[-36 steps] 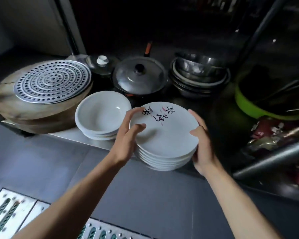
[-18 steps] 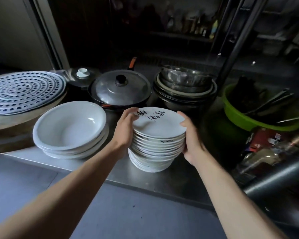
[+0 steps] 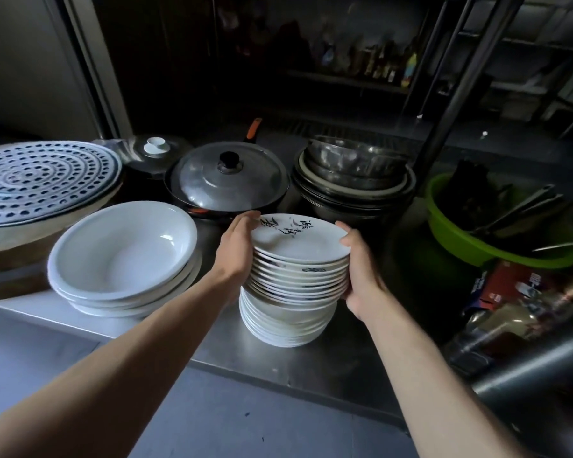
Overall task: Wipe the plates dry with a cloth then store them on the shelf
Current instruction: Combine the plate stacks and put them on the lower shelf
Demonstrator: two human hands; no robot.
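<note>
A tall stack of white plates (image 3: 298,259), the top one marked with black brush writing, stands on a stack of small white bowls (image 3: 286,320) on the low steel shelf (image 3: 311,368). My left hand (image 3: 237,249) grips the plate stack's left side and my right hand (image 3: 361,269) grips its right side, fingers curled round the rims. No cloth is in view.
Large white bowls (image 3: 123,256) are stacked left of the plates. Behind stand a lidded black pan (image 3: 229,180), nested steel bowls (image 3: 354,173) and a perforated steamer tray (image 3: 43,180). A green basin (image 3: 444,226) with utensils sits to the right, packets below it.
The stack of plates held in both hands has come forward and down onto the small bowls on the shelf. The camera has moved closer and lower.
</note>
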